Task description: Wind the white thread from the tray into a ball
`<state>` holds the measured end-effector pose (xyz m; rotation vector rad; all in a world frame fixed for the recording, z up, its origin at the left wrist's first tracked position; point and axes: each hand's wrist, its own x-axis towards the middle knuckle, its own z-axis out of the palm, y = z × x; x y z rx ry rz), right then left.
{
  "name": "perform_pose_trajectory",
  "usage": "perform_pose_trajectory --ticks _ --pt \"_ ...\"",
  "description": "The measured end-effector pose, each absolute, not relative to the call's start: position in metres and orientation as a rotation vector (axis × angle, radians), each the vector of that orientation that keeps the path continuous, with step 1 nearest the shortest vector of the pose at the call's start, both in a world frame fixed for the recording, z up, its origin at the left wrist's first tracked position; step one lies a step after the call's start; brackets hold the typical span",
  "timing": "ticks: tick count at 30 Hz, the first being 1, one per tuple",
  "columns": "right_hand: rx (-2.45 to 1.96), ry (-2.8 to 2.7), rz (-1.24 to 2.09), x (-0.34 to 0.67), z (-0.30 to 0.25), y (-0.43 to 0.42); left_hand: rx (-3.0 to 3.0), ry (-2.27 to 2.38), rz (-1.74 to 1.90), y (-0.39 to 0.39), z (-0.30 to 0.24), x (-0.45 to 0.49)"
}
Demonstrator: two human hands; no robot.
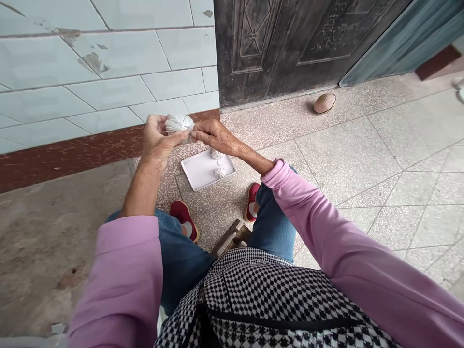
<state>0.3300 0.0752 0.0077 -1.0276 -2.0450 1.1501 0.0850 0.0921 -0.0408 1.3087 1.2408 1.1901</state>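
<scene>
A fluffy white bundle of strands, like a pom-pom or tassel (179, 123), is held up in front of the wall. My left hand (158, 140) is closed around its left and lower side, thumb along the bottom. At its right end the fingers of my right hand (214, 136) pinch it close to the left thumb; what exactly they grip there is too small to make out. Below the hands a shallow white tray (198, 170) lies on the floor. Two small white balls of yarn or string (220, 172) sit at its right side.
White tiles (116, 53) with a brown skirting cover the wall ahead, beside a dark carved door (275, 43). A tan, rounded object (325, 103) lies near the door. My red shoes (184, 217) flank the tray, and a wooden stool (232, 237) is under me.
</scene>
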Motion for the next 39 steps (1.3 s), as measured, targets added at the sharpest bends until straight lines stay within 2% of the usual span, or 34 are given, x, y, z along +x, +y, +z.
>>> perform_pose_trajectory --ticks 8,14,20,27,39 --pt "-1.029 -1.939 1.074 0.343 0.006 0.082 1.365 1.154 0.814 0.067 -0.022 0.102" --pt "-0.955 -1.874 1.114 0.347 -0.005 0.094 1.410 1.065 0.679 0.050 0.000 0.111" --pt "-1.027 -1.750 1.199 0.340 -0.019 0.112 1.274 0.991 0.835 0.047 0.004 0.115" --pt "-0.974 -1.878 1.172 0.331 -0.024 0.112 0.985 0.923 1.227 0.068 -0.002 0.110" --pt "-1.087 -2.034 1.189 0.323 0.012 0.075 1.162 1.197 1.253 0.097 -0.035 0.086"
